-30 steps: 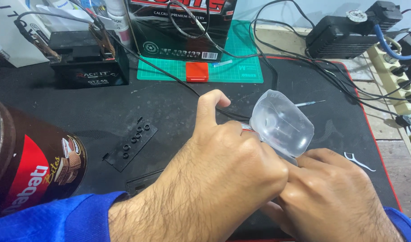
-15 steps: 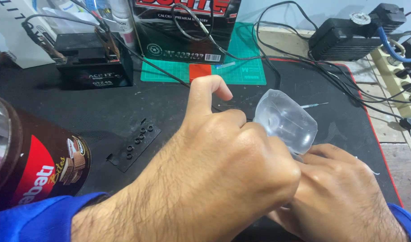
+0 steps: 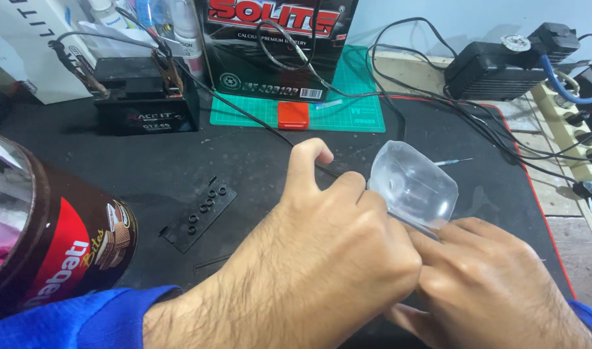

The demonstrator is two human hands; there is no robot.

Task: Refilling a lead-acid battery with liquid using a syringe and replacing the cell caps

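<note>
Clear plastic cup (image 3: 413, 187), tipped on its side with its base toward the camera, sat low and right of centre, above the dark surface (image 3: 257, 161), and I saw both hands gathered at it. My left hand (image 3: 328, 258) came in from the lower left, fingers curled into a loose fist against the cup's near side, thumb sticking up beside it. My right hand (image 3: 490, 284) lay just beside it on the right, knuckles up, fingertips tucked under the cup's lower edge. Together the 2 hands were grasping the cup, though I could not tell which fingers carried it. A blue sleeve (image 3: 83, 320) covered my left forearm.

Near my left hand, on the surface, lay a flat black strip (image 3: 199, 218) with a row of small round holes. At the far left edge stood a large brown jar (image 3: 57, 249) with a red label, close to the camera. Farther back sat a small black battery (image 3: 146, 103) with clips on its terminals, and beside it a bigger black boxed battery (image 3: 276, 45) standing on a green cutting mat (image 3: 354, 103). A small red square block (image 3: 293, 115) rested on the mat's front edge. Black cables (image 3: 438, 97) trailed across the back right toward a black device (image 3: 496, 68) and a cream power strip (image 3: 567, 123).
</note>
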